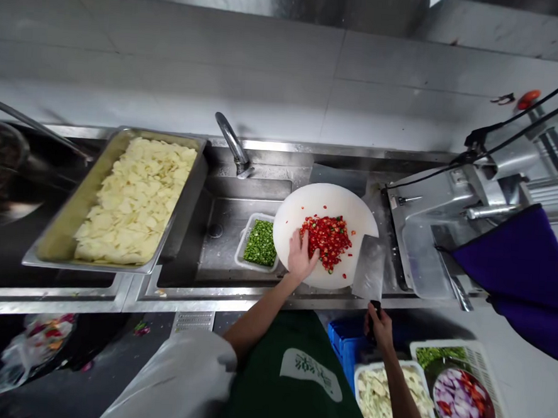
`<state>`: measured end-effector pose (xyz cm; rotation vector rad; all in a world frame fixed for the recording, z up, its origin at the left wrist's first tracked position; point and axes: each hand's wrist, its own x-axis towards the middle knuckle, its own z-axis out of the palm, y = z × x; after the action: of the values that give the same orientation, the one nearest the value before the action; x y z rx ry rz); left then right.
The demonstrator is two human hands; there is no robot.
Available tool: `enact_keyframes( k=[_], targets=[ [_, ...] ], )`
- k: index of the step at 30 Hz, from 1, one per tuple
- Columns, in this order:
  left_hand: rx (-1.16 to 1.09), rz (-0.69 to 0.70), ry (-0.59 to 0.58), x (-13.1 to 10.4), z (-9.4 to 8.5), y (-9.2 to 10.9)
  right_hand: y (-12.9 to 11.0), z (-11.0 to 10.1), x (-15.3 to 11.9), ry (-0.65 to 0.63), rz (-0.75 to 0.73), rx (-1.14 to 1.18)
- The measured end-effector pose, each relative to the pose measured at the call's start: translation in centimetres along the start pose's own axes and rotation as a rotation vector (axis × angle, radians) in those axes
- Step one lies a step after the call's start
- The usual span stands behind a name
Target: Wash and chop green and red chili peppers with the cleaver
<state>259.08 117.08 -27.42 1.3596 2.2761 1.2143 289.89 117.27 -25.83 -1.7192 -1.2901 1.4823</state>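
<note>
Chopped red chillies point(330, 237) lie heaped in the middle of a round white cutting board point(291, 210) at the counter. My left hand point(301, 259) rests at the left edge of the heap, fingers spread and touching the pieces. By its black handle, my right hand point(379, 329) grips a cleaver point(370, 268). The cleaver's broad blade overlaps the board's right edge, away from the heap. Left of the board, a white plastic basket point(239, 251) filled with chopped green pieces point(260, 242) sits in the sink.
A deep steel pan point(50, 245) of sliced pale vegetables point(138, 200) straddles the sink's left side. Behind the sink stands a faucet point(233, 144). At right are a slicing machine point(503, 172) and purple cloth point(521, 274). Below right, a bowl of cut onions point(461, 400) sits among baskets.
</note>
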Motion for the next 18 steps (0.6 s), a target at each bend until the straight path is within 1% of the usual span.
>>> enact_keyframes(
  k=[2, 4, 6, 9, 13, 15, 18],
  targets=[
    [0.014, 0.038, -0.004, -0.3, 1.6, 1.6, -0.4, 1.3, -0.4, -0.031, 0.026, -0.009],
    [0.009, 0.074, 0.005, -1.0, 2.8, 2.9, -0.8, 2.9, -0.8, -0.066, 0.033, -0.041],
    [-0.003, 0.102, 0.007, -1.6, 3.7, 3.9, -1.0, 4.8, -1.3, -0.099, 0.016, -0.081],
    [-0.015, 0.127, -0.005, -2.1, 4.6, 5.0, -0.8, 7.8, -2.0, -0.130, -0.003, -0.112],
    [0.001, 0.167, -0.022, -2.1, 4.8, 5.1, -0.1, 11.1, -2.9, -0.128, 0.005, -0.098],
    [0.008, 0.198, -0.035, -2.0, 4.6, 4.7, 0.2, 12.2, -3.4, -0.145, -0.012, -0.073],
    [0.026, 0.226, -0.040, -2.1, 3.9, 3.8, 0.4, 13.2, -4.1, -0.172, -0.043, -0.056]
  ],
)
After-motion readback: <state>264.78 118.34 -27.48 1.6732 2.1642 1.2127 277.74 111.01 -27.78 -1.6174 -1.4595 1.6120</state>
